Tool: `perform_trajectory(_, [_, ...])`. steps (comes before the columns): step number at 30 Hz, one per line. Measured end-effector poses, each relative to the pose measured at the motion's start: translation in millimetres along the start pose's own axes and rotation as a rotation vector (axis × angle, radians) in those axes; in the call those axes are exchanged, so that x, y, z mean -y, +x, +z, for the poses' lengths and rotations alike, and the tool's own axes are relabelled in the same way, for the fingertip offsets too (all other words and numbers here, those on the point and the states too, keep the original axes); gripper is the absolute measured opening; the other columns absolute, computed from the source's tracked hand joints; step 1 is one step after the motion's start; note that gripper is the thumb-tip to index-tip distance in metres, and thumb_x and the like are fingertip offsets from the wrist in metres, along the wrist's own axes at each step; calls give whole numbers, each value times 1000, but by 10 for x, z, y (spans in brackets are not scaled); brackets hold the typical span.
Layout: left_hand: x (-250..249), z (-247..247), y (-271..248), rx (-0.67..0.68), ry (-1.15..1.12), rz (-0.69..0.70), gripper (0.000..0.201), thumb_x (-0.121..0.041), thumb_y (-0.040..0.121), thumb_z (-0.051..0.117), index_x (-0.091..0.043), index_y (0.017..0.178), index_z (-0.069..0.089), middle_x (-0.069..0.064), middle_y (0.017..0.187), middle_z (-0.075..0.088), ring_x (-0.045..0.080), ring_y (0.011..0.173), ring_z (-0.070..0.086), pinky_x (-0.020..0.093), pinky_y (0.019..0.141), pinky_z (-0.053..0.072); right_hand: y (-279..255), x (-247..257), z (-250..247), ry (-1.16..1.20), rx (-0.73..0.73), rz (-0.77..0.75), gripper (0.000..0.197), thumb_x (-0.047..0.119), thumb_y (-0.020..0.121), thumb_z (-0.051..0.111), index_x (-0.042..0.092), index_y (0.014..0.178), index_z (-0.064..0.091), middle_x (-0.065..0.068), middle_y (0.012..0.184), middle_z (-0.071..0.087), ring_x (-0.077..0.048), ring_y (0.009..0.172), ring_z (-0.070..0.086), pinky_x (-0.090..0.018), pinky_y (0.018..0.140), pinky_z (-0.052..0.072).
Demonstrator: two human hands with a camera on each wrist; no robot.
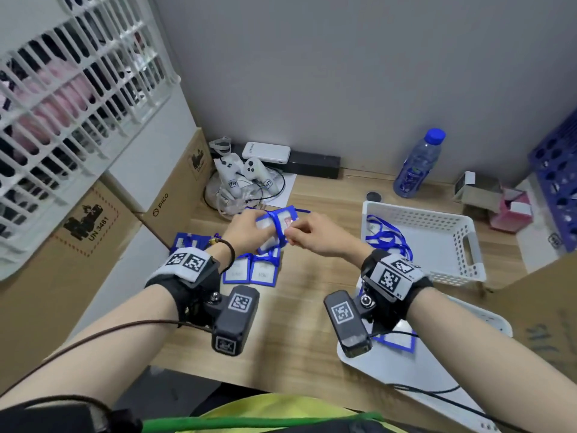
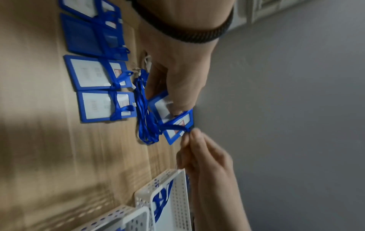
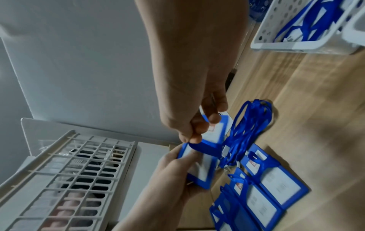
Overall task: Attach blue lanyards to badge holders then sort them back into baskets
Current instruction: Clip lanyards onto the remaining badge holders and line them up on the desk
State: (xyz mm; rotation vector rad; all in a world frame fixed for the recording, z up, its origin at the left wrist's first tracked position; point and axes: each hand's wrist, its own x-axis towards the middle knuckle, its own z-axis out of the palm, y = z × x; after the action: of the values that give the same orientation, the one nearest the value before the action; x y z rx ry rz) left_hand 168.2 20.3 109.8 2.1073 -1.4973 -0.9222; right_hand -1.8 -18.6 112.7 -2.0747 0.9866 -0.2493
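— Holding anything, those two hands?
— Yes. The left hand [image 1: 249, 231] grips a blue badge holder [image 1: 282, 220] above the wooden table [image 1: 312, 314], thumb on its clear face and fingers curled behind it. The right hand [image 1: 312, 235] pinches a blue lanyard [image 2: 173, 125] strap between thumb and fingertips [image 3: 194, 138], right at the holder's edge.
— How does the strap run?
— It crosses the front of the holder as a band. In the left wrist view the rest of it hangs below in a bunch of loops [image 2: 146, 118], reaching down to the table.
— And the other holders?
— Several finished badge holders [image 1: 251, 270] lie flat on the table just under the hands, each with blue strap wound round it. The right wrist view shows them side by side, close to the hanging loops.
— The baskets?
— A white perforated basket [image 1: 465, 242] sits to the right, near the right wrist, with loose lanyards [image 1: 388, 237] piled in its left end. A second white basket [image 1: 487, 317] lies nearer the person, mostly hidden by the right forearm, with one blue-framed holder [image 1: 398, 340] in it.
— What else is about?
— Two white controllers [image 1: 243, 176] and a white power bank [image 1: 265, 151] at the back by the wall, a water bottle [image 1: 418, 164] with a blue cap, cardboard boxes [image 1: 93, 239] on the left, and a white slatted crate [image 1: 78, 114] above them.
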Motion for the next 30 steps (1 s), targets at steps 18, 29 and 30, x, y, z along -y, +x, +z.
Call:
perform_trajectory(18, [-63,-84,-74,222,-157,157,16,-27,93,59,-17,105,61,4,96,66,18,78,69,31,59,60,261,82,70,48,-145,33,37,34,89,56,24,54,62,9,44,51,-6,45,43,-14,46,32])
perform_trajectory(29, [-3,-38,-54,208,-439,2,22,-25,101,48,-8,109,59,11,93,64,18,67,67,30,68,60,244,40,20,305,-208,131,19,17,91,59,11,108,65,-3,93,65,-12,80,58,-25,76,49])
perform_trajectory(30, [0,-37,-59,228,-449,-3,24,-25,101,47,-7,111,58,14,98,65,18,71,69,29,70,60,276,30,36,258,-192,144,19,18,89,62,11,108,64,-2,92,64,-11,79,57,-25,75,49])
